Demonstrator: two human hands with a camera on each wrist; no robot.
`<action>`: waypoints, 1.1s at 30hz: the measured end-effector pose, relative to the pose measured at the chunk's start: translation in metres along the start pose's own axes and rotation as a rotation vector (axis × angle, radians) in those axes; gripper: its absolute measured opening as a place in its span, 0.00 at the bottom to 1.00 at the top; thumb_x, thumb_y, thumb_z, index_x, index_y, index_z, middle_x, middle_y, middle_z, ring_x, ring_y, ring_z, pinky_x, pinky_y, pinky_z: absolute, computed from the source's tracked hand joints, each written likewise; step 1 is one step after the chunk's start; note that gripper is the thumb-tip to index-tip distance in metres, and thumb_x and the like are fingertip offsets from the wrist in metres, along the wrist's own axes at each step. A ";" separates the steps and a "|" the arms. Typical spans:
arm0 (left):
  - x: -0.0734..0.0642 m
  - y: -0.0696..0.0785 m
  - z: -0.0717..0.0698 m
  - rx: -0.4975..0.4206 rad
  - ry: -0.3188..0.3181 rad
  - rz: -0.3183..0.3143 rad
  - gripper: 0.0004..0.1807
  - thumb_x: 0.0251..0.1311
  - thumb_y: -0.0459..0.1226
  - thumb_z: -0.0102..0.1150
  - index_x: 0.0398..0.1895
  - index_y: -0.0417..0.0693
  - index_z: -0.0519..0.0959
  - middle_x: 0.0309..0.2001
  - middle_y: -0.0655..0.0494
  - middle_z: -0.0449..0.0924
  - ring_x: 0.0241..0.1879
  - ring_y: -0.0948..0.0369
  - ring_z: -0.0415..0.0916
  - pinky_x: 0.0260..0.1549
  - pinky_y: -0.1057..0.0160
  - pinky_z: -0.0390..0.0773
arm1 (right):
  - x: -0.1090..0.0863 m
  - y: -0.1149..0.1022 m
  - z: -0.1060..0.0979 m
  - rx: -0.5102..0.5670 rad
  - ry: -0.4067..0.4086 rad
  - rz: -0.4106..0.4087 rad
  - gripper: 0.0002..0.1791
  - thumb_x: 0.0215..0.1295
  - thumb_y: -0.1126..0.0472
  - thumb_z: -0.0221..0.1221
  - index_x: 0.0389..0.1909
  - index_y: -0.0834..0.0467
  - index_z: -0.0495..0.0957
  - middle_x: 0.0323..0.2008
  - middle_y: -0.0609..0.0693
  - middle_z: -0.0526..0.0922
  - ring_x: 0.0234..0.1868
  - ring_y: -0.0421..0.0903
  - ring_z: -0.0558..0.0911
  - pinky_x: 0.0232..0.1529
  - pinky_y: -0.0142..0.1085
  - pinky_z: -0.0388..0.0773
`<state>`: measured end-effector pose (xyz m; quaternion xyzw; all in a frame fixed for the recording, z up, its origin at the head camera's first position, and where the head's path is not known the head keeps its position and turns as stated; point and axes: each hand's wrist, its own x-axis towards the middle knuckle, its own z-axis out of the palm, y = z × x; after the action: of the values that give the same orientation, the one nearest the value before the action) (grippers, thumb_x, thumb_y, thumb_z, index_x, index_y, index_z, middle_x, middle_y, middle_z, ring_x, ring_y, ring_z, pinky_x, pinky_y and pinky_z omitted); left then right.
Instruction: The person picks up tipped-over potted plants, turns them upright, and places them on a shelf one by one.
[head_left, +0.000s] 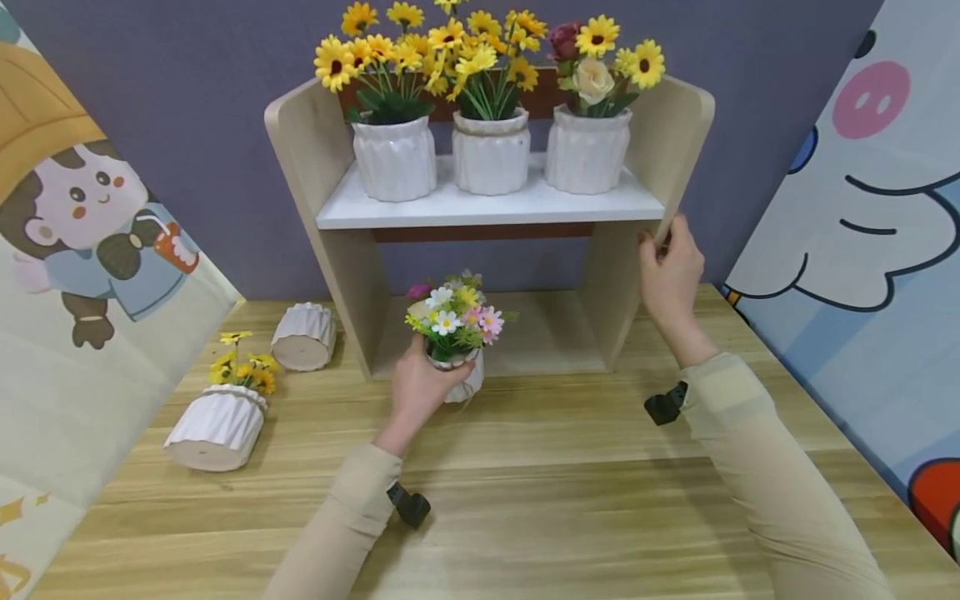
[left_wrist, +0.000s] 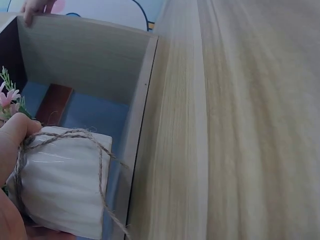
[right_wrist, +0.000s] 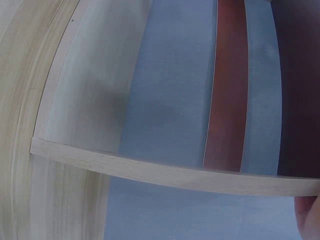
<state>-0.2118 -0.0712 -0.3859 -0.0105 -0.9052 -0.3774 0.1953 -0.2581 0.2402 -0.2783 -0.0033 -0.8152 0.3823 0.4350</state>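
Observation:
My left hand (head_left: 423, 379) grips a white ribbed flowerpot (left_wrist: 65, 175) by its rim, its thumb over the front. Twine is tied round that pot, and its loose ends hang down. Pink, white and yellow artificial flowers (head_left: 453, 317) fill it. The pot is at the front of the lower compartment of a small wooden shelf (head_left: 607, 292). My right hand (head_left: 672, 271) holds the front edge of the shelf's right side panel, just below the level of the white upper board (head_left: 487, 211). In the right wrist view only a bit of a finger (right_wrist: 307, 215) shows by that panel.
Three white pots of flowers, among them a middle pot (head_left: 491, 154), stand in a row on the upper board. Left of the shelf, a pot with yellow flowers (head_left: 217, 429) and another white pot (head_left: 303, 337) lie on their sides on the wooden table (head_left: 525, 517).

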 end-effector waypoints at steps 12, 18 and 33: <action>0.009 0.003 0.030 0.041 -0.032 0.017 0.43 0.34 0.57 0.69 0.51 0.40 0.68 0.42 0.41 0.78 0.39 0.46 0.78 0.35 0.51 0.79 | -0.001 -0.001 0.002 -0.008 0.010 0.012 0.16 0.63 0.57 0.50 0.44 0.65 0.71 0.40 0.63 0.79 0.38 0.53 0.80 0.36 0.43 0.76; 0.013 0.006 0.040 0.054 -0.005 0.036 0.43 0.36 0.57 0.68 0.52 0.39 0.68 0.42 0.40 0.77 0.38 0.45 0.78 0.34 0.50 0.79 | -0.001 -0.001 0.003 -0.023 0.027 0.003 0.15 0.63 0.57 0.50 0.43 0.65 0.70 0.38 0.62 0.79 0.36 0.53 0.80 0.34 0.40 0.72; 0.028 0.019 0.072 0.085 -0.035 0.044 0.44 0.39 0.58 0.66 0.56 0.40 0.65 0.43 0.42 0.76 0.38 0.47 0.78 0.34 0.52 0.79 | 0.000 -0.001 0.004 -0.033 0.043 0.009 0.16 0.63 0.56 0.50 0.43 0.65 0.70 0.36 0.63 0.78 0.34 0.55 0.78 0.34 0.43 0.72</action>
<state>-0.2596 -0.0121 -0.4088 -0.0289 -0.9232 -0.3340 0.1879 -0.2599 0.2369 -0.2791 -0.0222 -0.8119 0.3706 0.4505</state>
